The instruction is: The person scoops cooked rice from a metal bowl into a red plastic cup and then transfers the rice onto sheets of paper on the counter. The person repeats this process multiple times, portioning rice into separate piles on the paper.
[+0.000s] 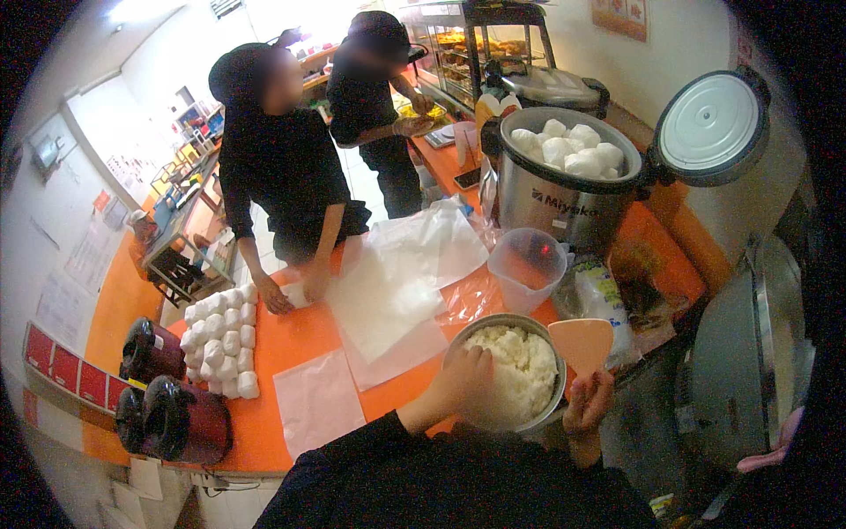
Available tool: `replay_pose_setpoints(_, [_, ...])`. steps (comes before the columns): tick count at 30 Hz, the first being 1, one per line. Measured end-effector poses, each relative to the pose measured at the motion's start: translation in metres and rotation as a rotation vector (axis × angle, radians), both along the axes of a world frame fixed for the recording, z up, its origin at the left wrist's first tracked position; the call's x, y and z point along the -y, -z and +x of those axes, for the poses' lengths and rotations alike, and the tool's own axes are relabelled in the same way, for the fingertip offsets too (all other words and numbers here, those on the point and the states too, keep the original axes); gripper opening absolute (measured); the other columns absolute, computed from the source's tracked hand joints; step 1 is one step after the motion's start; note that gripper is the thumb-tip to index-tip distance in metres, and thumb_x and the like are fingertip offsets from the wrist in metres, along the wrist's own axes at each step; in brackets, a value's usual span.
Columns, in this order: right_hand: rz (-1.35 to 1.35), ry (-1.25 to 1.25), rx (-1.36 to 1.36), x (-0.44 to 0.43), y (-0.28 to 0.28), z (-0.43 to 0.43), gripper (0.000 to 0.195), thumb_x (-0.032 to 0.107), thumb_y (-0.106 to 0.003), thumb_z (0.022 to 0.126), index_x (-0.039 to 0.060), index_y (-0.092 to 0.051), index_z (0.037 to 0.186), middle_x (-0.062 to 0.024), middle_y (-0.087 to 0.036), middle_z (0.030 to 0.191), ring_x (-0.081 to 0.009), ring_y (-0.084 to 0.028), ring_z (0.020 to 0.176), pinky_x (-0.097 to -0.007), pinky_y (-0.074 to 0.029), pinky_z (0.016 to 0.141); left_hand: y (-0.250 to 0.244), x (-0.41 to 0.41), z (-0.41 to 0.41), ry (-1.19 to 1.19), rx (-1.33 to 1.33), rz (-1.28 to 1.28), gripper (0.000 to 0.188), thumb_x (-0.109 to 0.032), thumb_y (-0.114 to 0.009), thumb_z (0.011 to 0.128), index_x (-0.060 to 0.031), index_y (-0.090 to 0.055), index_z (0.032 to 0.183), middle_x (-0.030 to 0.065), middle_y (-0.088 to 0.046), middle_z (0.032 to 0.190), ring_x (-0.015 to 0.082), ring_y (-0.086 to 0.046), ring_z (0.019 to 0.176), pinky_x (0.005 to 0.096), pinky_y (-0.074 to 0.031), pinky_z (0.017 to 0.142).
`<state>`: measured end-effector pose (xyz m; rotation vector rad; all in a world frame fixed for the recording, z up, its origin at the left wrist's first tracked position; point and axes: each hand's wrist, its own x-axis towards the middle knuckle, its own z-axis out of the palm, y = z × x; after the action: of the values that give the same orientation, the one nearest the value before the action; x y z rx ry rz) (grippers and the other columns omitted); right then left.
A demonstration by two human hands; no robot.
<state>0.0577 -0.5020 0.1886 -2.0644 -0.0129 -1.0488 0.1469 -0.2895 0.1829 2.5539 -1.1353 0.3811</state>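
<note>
My left hand [470, 383] reaches over the near left rim of a round metal pot [560, 387] of cooked white rice [519, 370]. Its fingers are at the rice; blur hides whether they hold any. In my right hand [587, 405], beside the pot's right rim, is the handle of a pale orange rice paddle [581, 340], its blade raised. White paper sheets [390, 317] lie on the orange table left of the pot, with a single sheet [318, 400] nearer me. A translucent plastic jug [527, 271] stands just beyond the pot.
Stacked white wrapped bundles [221, 344] sit at the table's left, beside dark red rice containers [188, 420]. Across the table, a co-worker [284, 165] handles white paper; another [370, 112] stands behind. A large Miyako cooker [562, 198] holds more bundles, near an open-lidded cooker [714, 132].
</note>
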Motion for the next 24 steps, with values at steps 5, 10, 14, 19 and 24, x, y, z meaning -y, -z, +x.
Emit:
replay_pose_setpoints(5, [0.022, -0.025, -0.023, 0.001, -0.007, -0.001, 0.033, 0.026, -0.047, 0.086, -0.0042, -0.044, 0.1, -0.0145, -0.051, 0.086, -0.0208, -0.048, 0.074, -0.0316, -0.039, 0.068, -0.008, 0.0, -0.001, -0.016, -0.286, 0.255, 0.048, -0.014, -0.05, 0.074, 0.0072, -0.038, 0.116, 0.0214, -0.044, 0.113, 0.0359, -0.044, 0.1, 0.0404, -0.035, 0.089])
replay_pose_setpoints(10, [-0.028, -0.024, -0.013, 0.004, -0.002, 0.002, 0.032, 0.024, -0.048, 0.086, -0.0039, -0.044, 0.1, -0.0146, -0.051, 0.087, -0.0205, -0.048, 0.073, -0.0319, -0.039, 0.066, -0.007, 0.0, 0.0, -0.013, -0.164, 0.187, 0.037, -0.015, -0.05, 0.073, 0.0048, -0.043, 0.103, 0.0186, -0.048, 0.1, 0.0332, -0.046, 0.093, 0.0401, -0.036, 0.087])
replay_pose_setpoints(14, [0.004, -0.026, 0.014, -0.002, -0.006, 0.004, 0.032, 0.024, -0.048, 0.085, -0.0041, -0.045, 0.099, -0.0148, -0.052, 0.085, -0.0209, -0.049, 0.073, -0.0326, -0.04, 0.068, 0.004, 0.002, 0.001, -0.015, -0.199, 0.199, 0.035, -0.015, -0.049, 0.074, 0.005, -0.043, 0.103, 0.0189, -0.047, 0.1, 0.0325, -0.046, 0.095, 0.041, -0.035, 0.088])
replay_pose_setpoints(19, [-0.066, -0.014, 0.03, 0.006, -0.001, 0.006, 0.031, 0.024, -0.048, 0.084, -0.0038, -0.046, 0.098, -0.0161, -0.052, 0.079, -0.0257, -0.05, 0.07, -0.0355, -0.04, 0.069, -0.024, 0.002, -0.005, 0.009, -0.445, 0.161, 0.043, -0.012, -0.046, 0.076, 0.0077, -0.04, 0.114, 0.0225, -0.045, 0.112, 0.0351, -0.042, 0.106, 0.043, -0.032, 0.094])
replay_pose_setpoints(24, [-0.081, 0.02, -0.008, -0.003, -0.013, 0.003, 0.031, 0.025, -0.049, 0.082, -0.003, -0.047, 0.096, -0.0179, -0.052, 0.078, -0.0323, -0.05, 0.069, -0.0407, -0.039, 0.065, 0.017, -0.009, 0.004, 0.083, -0.177, 0.072, 0.043, -0.012, -0.045, 0.075, 0.0089, -0.04, 0.113, 0.024, -0.045, 0.109, 0.038, -0.042, 0.104, 0.0439, -0.032, 0.094])
